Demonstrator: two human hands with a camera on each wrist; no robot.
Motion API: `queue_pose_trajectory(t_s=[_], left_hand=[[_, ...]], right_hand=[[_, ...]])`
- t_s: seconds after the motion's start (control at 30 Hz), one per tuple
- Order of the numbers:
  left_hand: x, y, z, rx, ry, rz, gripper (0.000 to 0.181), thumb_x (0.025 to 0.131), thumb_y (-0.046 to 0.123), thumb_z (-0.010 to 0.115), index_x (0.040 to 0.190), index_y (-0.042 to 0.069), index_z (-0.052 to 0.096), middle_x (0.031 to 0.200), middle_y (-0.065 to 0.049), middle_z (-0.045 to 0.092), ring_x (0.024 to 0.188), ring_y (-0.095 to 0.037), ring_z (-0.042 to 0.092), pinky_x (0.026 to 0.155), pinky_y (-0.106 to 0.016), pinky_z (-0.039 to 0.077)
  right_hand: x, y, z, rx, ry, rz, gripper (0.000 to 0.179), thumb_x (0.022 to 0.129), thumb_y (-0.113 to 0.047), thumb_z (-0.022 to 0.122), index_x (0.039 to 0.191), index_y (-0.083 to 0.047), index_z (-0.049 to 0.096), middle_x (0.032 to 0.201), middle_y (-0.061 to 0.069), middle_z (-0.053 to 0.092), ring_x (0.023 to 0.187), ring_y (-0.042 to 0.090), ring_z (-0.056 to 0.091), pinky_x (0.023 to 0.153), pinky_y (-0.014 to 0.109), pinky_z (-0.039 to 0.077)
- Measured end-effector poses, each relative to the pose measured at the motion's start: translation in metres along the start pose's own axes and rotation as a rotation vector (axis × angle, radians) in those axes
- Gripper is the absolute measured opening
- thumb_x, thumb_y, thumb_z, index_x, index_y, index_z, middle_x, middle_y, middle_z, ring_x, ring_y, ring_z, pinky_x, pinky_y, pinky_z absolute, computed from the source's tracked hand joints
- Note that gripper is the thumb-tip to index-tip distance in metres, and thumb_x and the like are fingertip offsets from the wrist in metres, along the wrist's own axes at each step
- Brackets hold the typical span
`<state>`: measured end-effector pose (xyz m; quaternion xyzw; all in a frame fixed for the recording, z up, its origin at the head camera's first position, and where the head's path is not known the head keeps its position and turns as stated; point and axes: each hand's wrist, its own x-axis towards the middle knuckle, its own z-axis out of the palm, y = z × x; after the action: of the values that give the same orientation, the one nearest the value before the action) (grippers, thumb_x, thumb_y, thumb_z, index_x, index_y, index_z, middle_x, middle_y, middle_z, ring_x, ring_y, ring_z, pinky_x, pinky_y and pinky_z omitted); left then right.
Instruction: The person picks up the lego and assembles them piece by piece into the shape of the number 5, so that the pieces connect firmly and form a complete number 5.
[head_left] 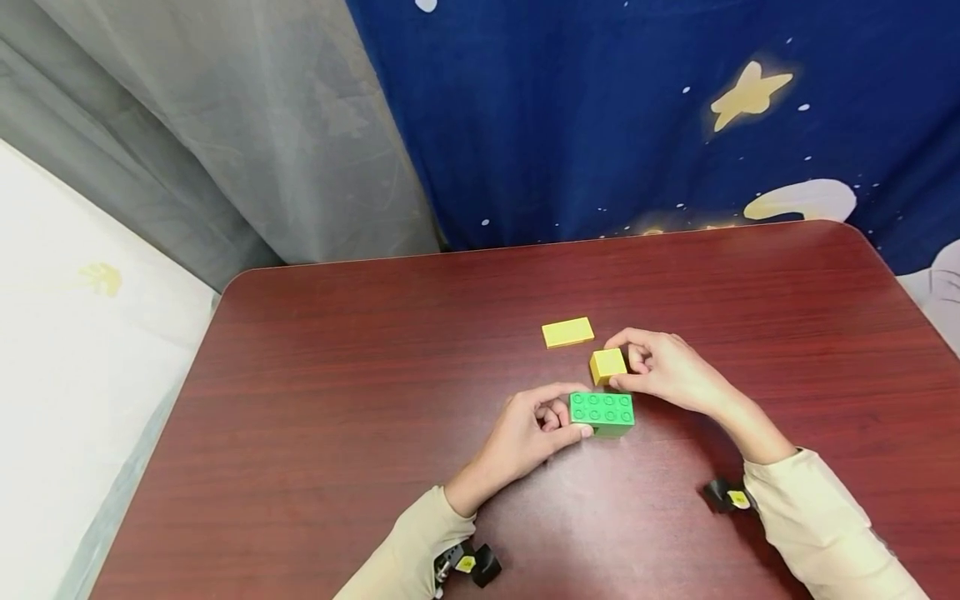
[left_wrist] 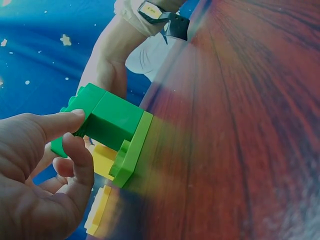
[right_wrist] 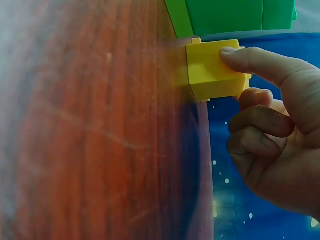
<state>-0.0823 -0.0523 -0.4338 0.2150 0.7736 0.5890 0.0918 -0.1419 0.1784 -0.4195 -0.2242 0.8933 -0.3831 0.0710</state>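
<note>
My left hand (head_left: 522, 427) pinches a stack of green toy building bricks (head_left: 602, 408), thumb on the near side and index finger along the far side. In the left wrist view a lighter green base piece (left_wrist: 134, 161) forms the bottom of that stack, down at the table. Just behind it, my right hand (head_left: 671, 368) holds a yellow toy block (head_left: 608, 365) between thumb and index finger, the other fingers curled beside it. The right wrist view has the thumb flat on a side face of the yellow block (right_wrist: 212, 67), close beside the green bricks (right_wrist: 225, 17).
A flat yellow piece (head_left: 567, 332) lies on the dark red table (head_left: 337, 375), behind and left of the yellow block. Grey and blue curtains (head_left: 562, 125) hang beyond the far table edge. Black wrist devices (head_left: 468, 563) sit at both sleeves.
</note>
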Motion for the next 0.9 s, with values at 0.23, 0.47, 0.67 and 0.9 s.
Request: queue_pose_trajectory(t_s=[0.23, 0.47, 0.67, 0.9], left_hand=[[0.001, -0.002, 0.003, -0.023, -0.012, 0.013, 0.037, 0.078, 0.003, 0.074, 0.113, 0.008, 0.063, 0.065, 0.006, 0.049, 0.048, -0.001, 0.036, 0.043, -0.017, 0.028], [0.001, 0.000, 0.005, -0.008, -0.004, 0.019, 0.036, 0.078, 0.003, 0.074, 0.111, 0.009, 0.063, 0.066, 0.003, 0.049, 0.049, -0.006, 0.039, 0.045, -0.016, 0.029], [-0.002, 0.024, 0.004, 0.010, 0.006, 0.010, 0.035, 0.076, -0.004, 0.073, 0.109, 0.001, 0.062, 0.066, -0.007, 0.053, 0.053, -0.011, 0.043, 0.049, -0.018, 0.034], [-0.005, 0.040, 0.001, -0.002, 0.023, -0.025, 0.034, 0.076, -0.005, 0.071, 0.108, 0.001, 0.062, 0.066, -0.006, 0.055, 0.048, -0.009, 0.044, 0.046, -0.015, 0.035]], right_hand=[[0.002, 0.000, -0.005, -0.004, 0.007, 0.003, 0.030, 0.076, -0.020, 0.078, 0.099, -0.013, 0.061, 0.061, -0.005, 0.040, 0.053, 0.009, 0.038, 0.050, 0.025, 0.030], [0.000, -0.002, -0.014, 0.017, 0.060, 0.013, 0.031, 0.075, -0.020, 0.078, 0.099, -0.011, 0.060, 0.062, -0.004, 0.039, 0.052, 0.009, 0.039, 0.050, 0.026, 0.030], [-0.005, -0.011, -0.020, 0.048, 0.093, 0.026, 0.032, 0.076, -0.024, 0.078, 0.099, -0.011, 0.060, 0.063, -0.002, 0.039, 0.052, 0.011, 0.040, 0.051, 0.026, 0.030], [-0.010, -0.025, -0.026, 0.051, 0.101, 0.024, 0.034, 0.075, -0.028, 0.078, 0.102, -0.014, 0.061, 0.063, 0.000, 0.040, 0.053, 0.013, 0.041, 0.052, 0.027, 0.032]])
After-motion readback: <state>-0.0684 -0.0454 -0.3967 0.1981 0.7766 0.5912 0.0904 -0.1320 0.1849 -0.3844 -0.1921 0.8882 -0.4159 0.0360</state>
